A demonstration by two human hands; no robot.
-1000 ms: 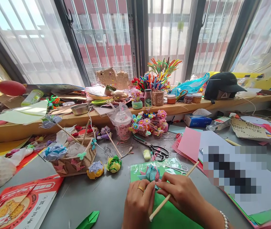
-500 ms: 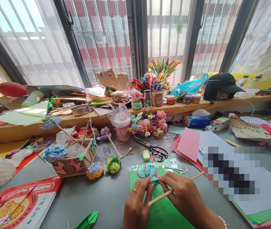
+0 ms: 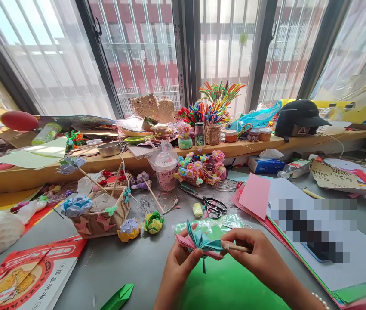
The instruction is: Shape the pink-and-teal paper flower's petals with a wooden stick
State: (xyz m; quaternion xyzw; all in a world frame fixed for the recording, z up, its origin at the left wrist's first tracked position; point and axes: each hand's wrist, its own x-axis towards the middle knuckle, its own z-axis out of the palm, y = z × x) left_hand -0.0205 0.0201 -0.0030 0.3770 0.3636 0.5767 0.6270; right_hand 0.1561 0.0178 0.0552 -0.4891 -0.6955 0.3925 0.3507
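A folded paper flower (image 3: 202, 242) in teal and pink is held up above a green paper sheet (image 3: 228, 288). My left hand (image 3: 178, 265) pinches its left side from below. My right hand (image 3: 260, 256) grips a thin wooden stick (image 3: 237, 247) whose tip points into the flower's right side. Both hands hover over the grey table (image 3: 144, 267) near its front edge.
Scissors (image 3: 211, 204) lie behind the flower. A cardboard basket (image 3: 100, 217) with paper flowers stands to the left, two small paper flowers (image 3: 153, 222) beside it. Stacked coloured paper (image 3: 331, 254) lies on the right, a red printed bag (image 3: 28, 275) at front left. The cluttered window ledge (image 3: 170, 157) runs behind.
The flower has been lifted off the green sheet and turned on its side. The stick swung from diagonal to almost level, pointing at the flower. My left hand moved under the flower.
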